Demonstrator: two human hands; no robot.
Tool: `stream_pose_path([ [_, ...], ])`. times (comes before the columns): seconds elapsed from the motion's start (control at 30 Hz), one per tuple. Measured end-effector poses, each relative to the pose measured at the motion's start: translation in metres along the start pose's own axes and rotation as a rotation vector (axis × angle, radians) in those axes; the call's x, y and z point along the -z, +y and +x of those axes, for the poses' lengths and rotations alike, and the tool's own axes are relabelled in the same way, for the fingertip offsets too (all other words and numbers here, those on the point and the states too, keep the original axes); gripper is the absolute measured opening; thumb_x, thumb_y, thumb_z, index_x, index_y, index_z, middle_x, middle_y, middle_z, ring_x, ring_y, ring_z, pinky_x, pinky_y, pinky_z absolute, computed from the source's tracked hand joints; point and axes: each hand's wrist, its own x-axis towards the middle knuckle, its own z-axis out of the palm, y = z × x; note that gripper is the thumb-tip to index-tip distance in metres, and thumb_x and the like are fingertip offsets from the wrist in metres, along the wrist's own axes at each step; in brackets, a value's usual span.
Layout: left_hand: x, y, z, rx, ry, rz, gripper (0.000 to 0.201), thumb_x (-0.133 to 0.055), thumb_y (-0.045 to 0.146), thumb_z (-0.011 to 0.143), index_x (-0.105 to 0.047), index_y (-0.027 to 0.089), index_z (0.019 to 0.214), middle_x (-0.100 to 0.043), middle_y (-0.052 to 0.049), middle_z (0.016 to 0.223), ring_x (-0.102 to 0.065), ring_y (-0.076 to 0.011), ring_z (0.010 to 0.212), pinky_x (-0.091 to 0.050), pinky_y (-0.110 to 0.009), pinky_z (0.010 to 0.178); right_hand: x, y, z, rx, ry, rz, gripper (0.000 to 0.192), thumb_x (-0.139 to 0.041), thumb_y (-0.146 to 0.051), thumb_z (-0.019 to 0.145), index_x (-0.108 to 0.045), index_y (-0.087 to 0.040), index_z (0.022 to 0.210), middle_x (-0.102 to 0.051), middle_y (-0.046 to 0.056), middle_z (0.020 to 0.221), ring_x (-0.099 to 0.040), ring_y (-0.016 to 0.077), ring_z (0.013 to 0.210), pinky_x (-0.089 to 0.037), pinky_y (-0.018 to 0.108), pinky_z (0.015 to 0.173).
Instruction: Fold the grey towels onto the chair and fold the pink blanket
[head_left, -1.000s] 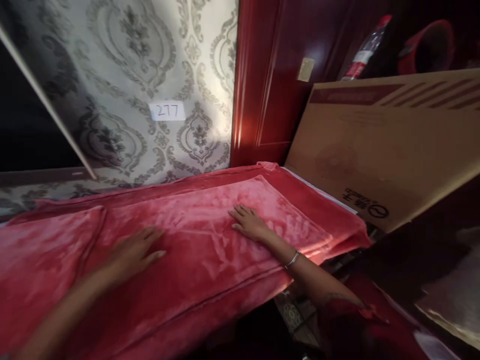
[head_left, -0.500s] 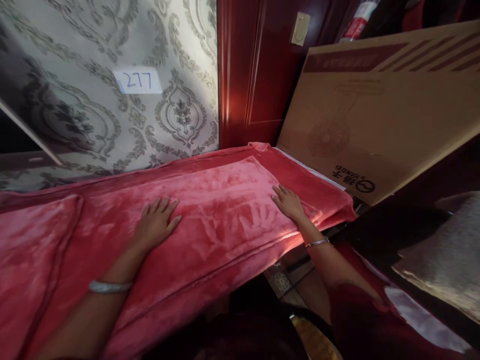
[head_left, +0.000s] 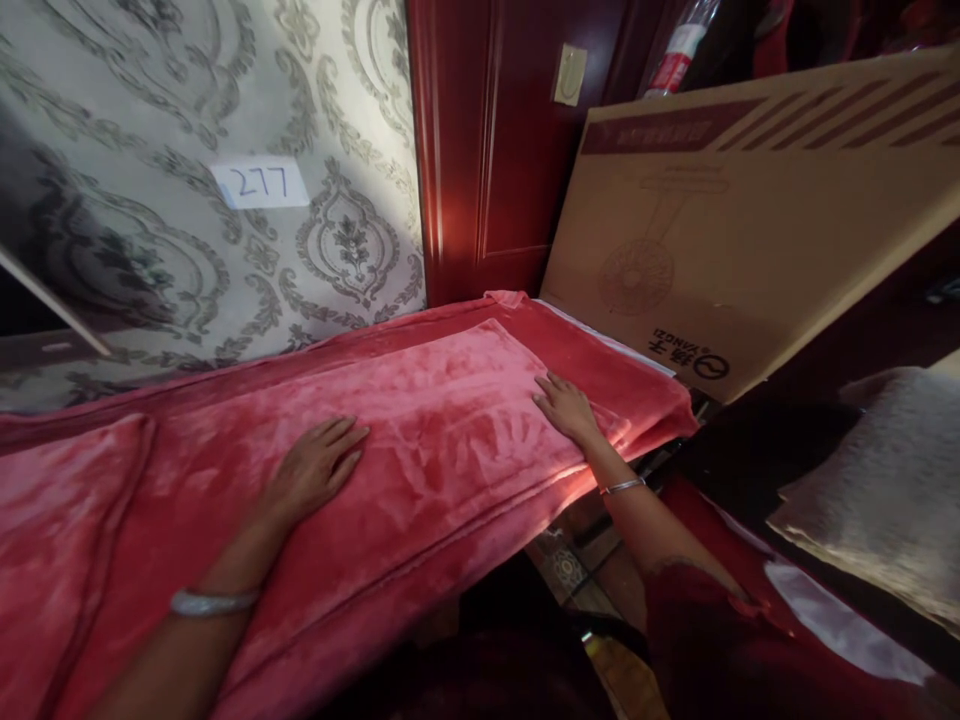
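Blanket [head_left: 450, 420] cut off leftward

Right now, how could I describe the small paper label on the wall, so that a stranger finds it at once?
Start from the patterned grey wallpaper wall behind the red blanket. On it, left of the dark red door and above the left hand, sits the white label. It is the only plain white rectangle there, with 277 handwritten on it.

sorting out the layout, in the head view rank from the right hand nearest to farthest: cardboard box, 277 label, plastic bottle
Measured from the right hand:
1. cardboard box, just right of the hand
2. plastic bottle, up top, behind the box
3. 277 label, on the wallpaper, far left
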Motion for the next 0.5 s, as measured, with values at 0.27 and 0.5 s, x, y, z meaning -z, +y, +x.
stream_pose_path([
  [0.27,0.000,0.074,0.018,-0.253,-0.161,-0.239,0.053,-0.049,0.043,0.099,-0.053,0.027,0.149,-0.047,-0.008,0.159,-0.040,-0.0299,0.149,-0.028,-0.055,0.125,0.003,-0.004,0.001,-0.015,-0.022,-0.021,0.054,-0.037,-0.045,0.106,-0.046,-0.023,0.155,-0.036,0.013,0.164,-0.039,0.0345,0.146,-0.034,0.053,0.117],
  [0.5,-0.007,0.125,0.016,-0.442,-0.398,-0.292,0.058,-0.049,0.047,0.101,-0.033,0.044,0.157,-0.029,0.000,0.167,-0.019,-0.0342,0.156,-0.016,-0.064,0.125,0.013,-0.005,0.004,-0.005,-0.143,-0.012,0.059,-0.037,-0.046,0.106,-0.034,-0.025,0.161,-0.027,0.012,0.168,-0.031,0.0344,0.151,-0.033,0.053,0.118],
])
